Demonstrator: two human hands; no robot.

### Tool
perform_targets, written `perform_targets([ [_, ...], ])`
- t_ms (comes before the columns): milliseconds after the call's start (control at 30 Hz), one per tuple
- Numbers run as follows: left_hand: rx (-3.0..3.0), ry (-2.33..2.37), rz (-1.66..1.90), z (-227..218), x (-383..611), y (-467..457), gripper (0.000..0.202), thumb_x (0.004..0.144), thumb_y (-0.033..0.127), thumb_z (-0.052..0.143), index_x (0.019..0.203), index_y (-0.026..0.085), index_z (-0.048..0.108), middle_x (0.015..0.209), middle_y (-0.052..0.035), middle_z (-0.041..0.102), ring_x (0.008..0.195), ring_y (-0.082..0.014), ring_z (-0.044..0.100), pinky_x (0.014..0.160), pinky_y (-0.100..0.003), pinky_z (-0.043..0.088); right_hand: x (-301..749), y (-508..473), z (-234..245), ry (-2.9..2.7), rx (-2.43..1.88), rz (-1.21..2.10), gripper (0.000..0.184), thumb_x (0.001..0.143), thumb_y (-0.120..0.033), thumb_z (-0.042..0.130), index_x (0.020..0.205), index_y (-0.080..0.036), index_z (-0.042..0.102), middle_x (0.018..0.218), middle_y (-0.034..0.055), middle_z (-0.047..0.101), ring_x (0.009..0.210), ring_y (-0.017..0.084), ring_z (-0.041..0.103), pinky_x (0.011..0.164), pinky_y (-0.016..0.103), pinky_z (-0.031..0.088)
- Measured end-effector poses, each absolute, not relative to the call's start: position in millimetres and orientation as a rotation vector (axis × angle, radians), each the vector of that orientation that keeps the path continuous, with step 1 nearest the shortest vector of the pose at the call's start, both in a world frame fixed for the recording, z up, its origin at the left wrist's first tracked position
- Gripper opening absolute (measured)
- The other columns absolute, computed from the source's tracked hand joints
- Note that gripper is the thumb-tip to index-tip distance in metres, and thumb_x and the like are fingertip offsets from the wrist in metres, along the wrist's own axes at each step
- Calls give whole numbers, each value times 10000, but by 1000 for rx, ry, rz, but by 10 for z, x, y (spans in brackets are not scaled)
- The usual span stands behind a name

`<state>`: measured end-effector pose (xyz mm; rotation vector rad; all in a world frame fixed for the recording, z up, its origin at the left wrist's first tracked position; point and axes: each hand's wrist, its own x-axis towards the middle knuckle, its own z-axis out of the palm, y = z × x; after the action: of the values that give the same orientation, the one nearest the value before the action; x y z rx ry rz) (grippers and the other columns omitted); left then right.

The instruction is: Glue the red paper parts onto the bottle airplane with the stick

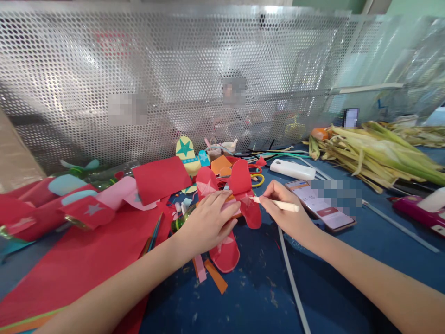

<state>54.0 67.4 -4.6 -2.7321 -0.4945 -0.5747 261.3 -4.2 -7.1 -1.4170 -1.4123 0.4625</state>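
My right hand [283, 220] is closed in a writing grip round a slim white pen [287, 206]. Its tip touches a rounded red paper lobe marked with a pale star [252, 214]. Flat on the middle of the red paper cut-outs lies my left hand [208, 218], fingers stretched out and holding them down. Around it more red lobes [239, 177] fan out, one towards me [225, 253] with a star on it. Whether these lobes are one joined piece is hidden under the left hand. Orange and pink paper strips [216, 277] lie just below.
A lit phone [321, 204] and a white power bank [292, 170] lie at right, before corn husks [385, 153]. Large red paper sheets [86, 260] and rolled red decorations [45, 204] cover the left. A perforated metal screen [167, 83] stands behind; a white strip [293, 283] crosses the table.
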Motion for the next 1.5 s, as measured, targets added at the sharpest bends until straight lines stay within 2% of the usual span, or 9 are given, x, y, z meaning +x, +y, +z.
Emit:
perform_targets([
  [800, -2741, -497, -563, -22, 550, 664, 267, 924, 267, 485, 1162, 162, 544, 1271, -195, 549, 1212, -345, 534, 943, -516, 509, 2614, -46, -73, -1384, -1415, 471, 173, 801, -284, 523, 693, -241, 396, 523, -76, 440, 477, 106, 399, 496, 264, 307],
  [1500, -2743, -503, -556, -23, 546, 660, 285, 925, 268, 485, 1182, 158, 541, 1271, -199, 552, 1217, -345, 533, 947, -516, 507, 2612, -52, -50, -1384, -1412, 472, 179, 799, -305, 526, 691, -244, 397, 526, -74, 444, 472, 108, 391, 485, 262, 309],
])
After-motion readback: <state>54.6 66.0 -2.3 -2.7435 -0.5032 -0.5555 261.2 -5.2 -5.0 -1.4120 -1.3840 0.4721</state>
